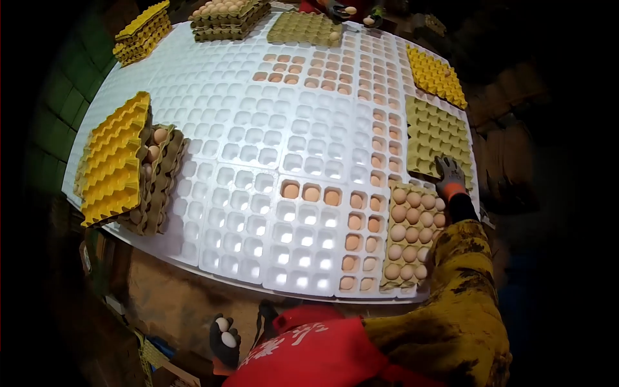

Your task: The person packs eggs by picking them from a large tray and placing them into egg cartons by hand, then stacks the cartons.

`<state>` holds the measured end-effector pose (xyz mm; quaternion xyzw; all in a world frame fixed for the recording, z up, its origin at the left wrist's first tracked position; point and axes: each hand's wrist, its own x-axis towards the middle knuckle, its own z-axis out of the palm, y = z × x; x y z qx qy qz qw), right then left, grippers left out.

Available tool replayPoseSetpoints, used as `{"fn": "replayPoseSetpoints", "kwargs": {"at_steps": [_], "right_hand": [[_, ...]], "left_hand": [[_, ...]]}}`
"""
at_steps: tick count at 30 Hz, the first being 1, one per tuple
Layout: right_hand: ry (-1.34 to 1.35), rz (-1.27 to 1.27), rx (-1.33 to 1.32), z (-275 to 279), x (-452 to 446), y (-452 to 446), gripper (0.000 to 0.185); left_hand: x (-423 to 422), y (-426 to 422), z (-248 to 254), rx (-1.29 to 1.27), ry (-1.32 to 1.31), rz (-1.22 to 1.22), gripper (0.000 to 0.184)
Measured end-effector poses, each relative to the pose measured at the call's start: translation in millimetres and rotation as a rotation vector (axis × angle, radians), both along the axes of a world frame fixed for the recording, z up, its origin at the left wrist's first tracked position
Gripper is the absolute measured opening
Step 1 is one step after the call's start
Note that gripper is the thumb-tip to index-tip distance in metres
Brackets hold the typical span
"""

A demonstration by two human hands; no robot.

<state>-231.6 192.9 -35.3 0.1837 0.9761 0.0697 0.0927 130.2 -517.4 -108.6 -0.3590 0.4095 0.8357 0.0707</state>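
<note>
It is dark all around, and a bright lamp-lit white table (pixel 276 169) full of square cups sits in front of me. My left hand (pixel 225 354), in a dark glove, is down low by my red apron (pixel 303 351), off the near edge of the table. Its fingers are curled around two eggs (pixel 228 339). I think the eggs are light, hard and a bit slippery, and they would crack if I squeezed. It looks best to hold them softly around their fat middles. My right hand (pixel 451 175) reaches out and touches the corner of the green tray (pixel 436 137). I can't tell if it is pinching it. That tray looks light and bendy, so the edge seems good to grab. The tray full of eggs (pixel 423 189) is just beside it.
</note>
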Motion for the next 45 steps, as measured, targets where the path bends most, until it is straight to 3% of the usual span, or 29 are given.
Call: {"fn": "replayPoseSetpoints", "kwargs": {"at_steps": [1,4,6,8,9,12,13,14,15,18,20,22,24,27,28,30,31,33,35,36,38,41,42,44,45], "right_hand": [[0.145,0.204,-0.038,-10.5,-4.0,21.0,0.073],[0.352,0.394,-0.103,-16.1,-1.9,44.1,0.066],[0.565,0.456,-0.086,-11.0,-9.7,57.5,0.065],[0.564,0.474,0.028,12.9,-20.4,46.6,0.063],[0.676,0.574,0.041,34.1,-36.3,22.1,0.063],[0.996,0.807,0.007,118.4,-41.5,-143.7,0.058],[1.009,0.837,-0.144,139.9,-48.6,-195.6,0.052],[1.129,1.008,-0.158,166.1,-52.0,-253.3,0.049],[1.126,1.054,-0.229,174.6,-57.8,-301.6,0.050],[1.135,1.293,-0.358,209.1,-42.9,-468.1,0.047],[1.087,1.352,-0.352,228.8,-13.4,-572.4,0.050],[1.008,1.381,-0.385,233.4,-1.1,-663.0,0.051],[0.880,1.381,-0.308,228.5,1.0,-740.4,0.051],[0.746,1.327,-0.139,195.9,-13.1,-812.5,0.047],[0.685,1.299,-0.083,181.0,-16.8,-829.7,0.047],[0.527,1.285,-0.117,152.0,-23.1,-840.0,0.048],[0.493,1.292,-0.122,147.7,-21.3,-840.9,0.049],[0.386,1.311,-0.121,153.2,-13.6,-838.2,0.049],[0.378,1.388,-0.098,157.0,-15.3,-832.0,0.052],[0.426,1.432,-0.107,149.2,-20.6,-827.4,0.053],[0.416,1.458,-0.179,132.5,-35.1,-821.3,0.056],[0.274,1.433,-0.184,135.1,-17.2,-820.0,0.059],[0.265,1.469,-0.197,128.8,-15.9,-817.4,0.061],[0.699,1.543,-0.013,124.3,8.3,-817.6,0.061],[0.806,1.567,-0.157,129.7,34.8,-821.6,0.061]], "left_hand": [[-6.5,1.8,-10.9,0.050,-0.002,-0.019,0.044],[-23.1,15.8,-2.7,0.030,-0.064,0.023,0.041],[-36.5,24.7,8.3,-0.058,-0.077,0.023,0.041],[-45.9,28.0,20.4,0.009,-0.026,0.042,0.042],[-52.5,30.0,35.5,0.071,0.020,0.026,0.041],[-26.2,15.2,-24.0,-0.096,0.124,0.035,0.032],[-7.0,8.5,-75.8,-0.449,0.146,-0.024,0.030],[-3.2,5.0,-82.6,-0.524,0.131,-0.008,0.029],[0.2,1.8,-88.5,-0.599,0.112,0.008,0.027],[6.2,0.0,5.8,-0.010,0.109,0.219,0.026],[30.9,-20.4,38.8,0.346,0.272,0.299,0.028],[89.4,-50.5,-4.9,-0.066,0.122,0.313,0.055],[131.7,-76.6,-21.4,-0.042,0.092,0.394,0.054],[186.6,-96.0,-18.3,-0.360,-0.016,0.410,0.057],[212.7,-109.7,-47.7,-0.478,-0.003,0.387,0.052],[265.2,-137.1,-107.7,-0.722,0.007,0.351,0.046],[278.6,-151.7,-110.7,-0.663,-0.010,0.358,0.050],[294.6,-161.0,-106.7,-0.860,-0.010,0.269,0.048],[279.0,-191.2,-89.6,-0.111,0.008,0.576,0.041],[274.2,-204.6,-94.1,0.051,0.007,0.650,0.041],[261.6,-225.1,-113.4,0.131,0.003,0.626,0.043],[210.0,-226.4,-91.5,-0.154,0.071,0.548,0.039],[192.2,-232.4,-82.6,-0.051,0.115,0.524,0.039],[156.6,-241.5,-60.3,0.276,0.215,0.502,0.039],[139.9,-240.0,-52.9,0.255,0.206,0.476,0.044]]}}
